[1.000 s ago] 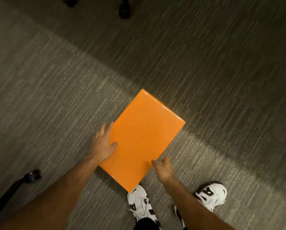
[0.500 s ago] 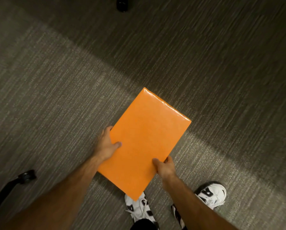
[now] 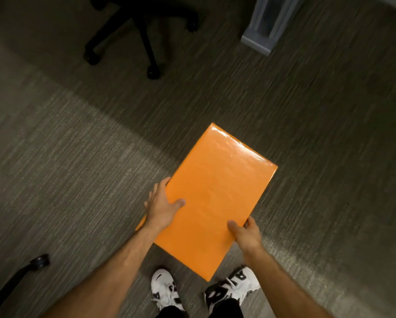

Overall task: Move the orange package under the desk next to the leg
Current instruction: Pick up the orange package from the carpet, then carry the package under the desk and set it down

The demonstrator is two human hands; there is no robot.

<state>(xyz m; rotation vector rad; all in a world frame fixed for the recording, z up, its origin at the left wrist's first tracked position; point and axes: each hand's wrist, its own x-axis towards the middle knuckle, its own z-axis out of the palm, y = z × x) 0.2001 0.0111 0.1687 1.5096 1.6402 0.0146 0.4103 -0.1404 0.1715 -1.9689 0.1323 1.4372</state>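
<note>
The orange package [image 3: 215, 198] is a flat glossy rectangle held off the carpet above my shoes, its long axis pointing up and to the right. My left hand [image 3: 161, 206] grips its left edge with the thumb on top. My right hand [image 3: 246, 235] grips its lower right edge, thumb on top too. A grey desk leg [image 3: 264, 26] with a flat foot stands at the top right, well beyond the package.
A black office chair base [image 3: 144, 31] with castors stands at the top centre, left of the desk leg. Another castor on a black arm [image 3: 39, 261] sits at the lower left. My two white and black shoes [image 3: 164, 288] are on the grey carpet.
Both hands closed on the package and lifted it from the floor. The view tilted up, bringing the chair base and the desk leg into sight.
</note>
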